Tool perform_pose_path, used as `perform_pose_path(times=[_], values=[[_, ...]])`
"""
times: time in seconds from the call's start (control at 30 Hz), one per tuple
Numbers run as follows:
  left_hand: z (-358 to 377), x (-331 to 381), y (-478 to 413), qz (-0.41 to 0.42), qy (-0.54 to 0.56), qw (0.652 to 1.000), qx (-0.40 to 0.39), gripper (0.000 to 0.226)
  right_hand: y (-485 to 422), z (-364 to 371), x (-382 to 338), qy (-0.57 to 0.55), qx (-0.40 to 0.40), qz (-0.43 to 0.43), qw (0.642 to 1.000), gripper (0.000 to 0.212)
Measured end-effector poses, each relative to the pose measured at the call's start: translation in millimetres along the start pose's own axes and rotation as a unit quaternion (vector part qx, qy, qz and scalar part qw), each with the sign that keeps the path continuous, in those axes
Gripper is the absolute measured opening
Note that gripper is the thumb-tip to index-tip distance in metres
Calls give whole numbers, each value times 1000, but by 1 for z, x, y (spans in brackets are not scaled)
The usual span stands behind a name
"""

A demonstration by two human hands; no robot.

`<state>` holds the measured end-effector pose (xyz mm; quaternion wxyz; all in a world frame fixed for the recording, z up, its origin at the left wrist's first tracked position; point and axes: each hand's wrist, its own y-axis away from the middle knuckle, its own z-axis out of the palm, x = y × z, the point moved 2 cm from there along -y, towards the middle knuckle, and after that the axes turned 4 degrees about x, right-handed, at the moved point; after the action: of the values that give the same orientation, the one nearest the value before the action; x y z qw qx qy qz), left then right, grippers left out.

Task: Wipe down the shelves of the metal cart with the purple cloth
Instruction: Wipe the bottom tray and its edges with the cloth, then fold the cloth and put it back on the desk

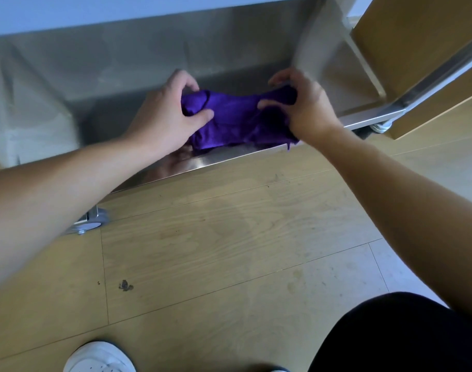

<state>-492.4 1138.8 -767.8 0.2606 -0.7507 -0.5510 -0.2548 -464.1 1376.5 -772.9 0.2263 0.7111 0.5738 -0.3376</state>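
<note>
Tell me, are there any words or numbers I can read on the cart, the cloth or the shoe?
None: no words, numbers, brands or signs can be read anywhere. The metal cart, the purple cloth, the white shoe and the wooden floor are all plain.

lower shelf (pixel 106 108) open in front, upper shelf (pixel 122 14) overhead, white plastic (pixel 28 122) at left

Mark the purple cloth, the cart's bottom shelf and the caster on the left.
purple cloth (pixel 229 116), head view, middle of the bunched fabric.
bottom shelf (pixel 213 160), head view, bare front lip.
caster (pixel 89 225), head view, side of the wheel.
</note>
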Motion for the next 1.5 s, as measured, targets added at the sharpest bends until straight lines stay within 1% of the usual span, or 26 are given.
perform_pose_path(times=[0.03,0.1,0.17,0.23,0.3,0.37,0.43,0.5,0.57,0.67,0.73,0.8,0.83,0.9,1.0,1.1,1.2,1.3,1.4,1.5], values=[[2,-4,2,6,-35,999,-4,35,2,6,3,75,5,-24,997,42],[2,-9,4,21,-110,994,14,40,9,15,1,212,12,-67,975,38],[1,-12,3,10,-126,991,30,45,14,20,-12,275,21,-105,955,36],[2,-17,3,-14,-98,995,27,46,15,24,-29,283,16,-131,950,39],[2,-21,5,-23,-86,995,36,44,19,32,-37,270,-40,-124,954,52],[-3,-24,11,-23,-88,995,48,40,25,44,-41,287,-115,-107,945,68],[-10,-25,17,-15,-105,994,34,34,24,50,-43,323,-138,-95,931,75],[-18,-23,25,8,-137,991,0,26,17,50,-46,326,-130,-76,933,72],[-26,-19,35,41,-169,984,-32,17,14,52,-47,316,-127,-76,937,68],[-32,-12,49,82,-206,971,-90,9,22,57,-52,289,-128,-64,947,58],[-34,-6,56,96,-233,957,-146,11,27,59,-59,274,-147,-29,950,54],[-35,3,59,106,-261,937,-205,14,29,55,-69,254,-176,-1,951,54],[-37,10,59,107,-267,931,-225,14,31,50,-73,235,-189,11,954,55],[-44,28,60,104,-262,930,-234,14,36,41,-80,196,-203,28,959,53],[-60,63,71,77,-232,940,-238,10,62,15,-93,174,-198,42,964,50],[-87,109,93,54,-199,943,-263,10,100,-28,-116,143,-205,102,963,47],[-127,167,112,72,-181,940,-281,12,138,-87,-151,119,-193,144,963,46],[-182,229,121,97,-186,934,-290,13,166,-156,-200,115,-181,168,962,46],[-241,291,116,108,-201,925,-305,13,183,-230,-254,115,-166,187,961,49],[-292,357,106,133,-216,913,-318,13,194,-306,-308,106,-134,204,964,47]])
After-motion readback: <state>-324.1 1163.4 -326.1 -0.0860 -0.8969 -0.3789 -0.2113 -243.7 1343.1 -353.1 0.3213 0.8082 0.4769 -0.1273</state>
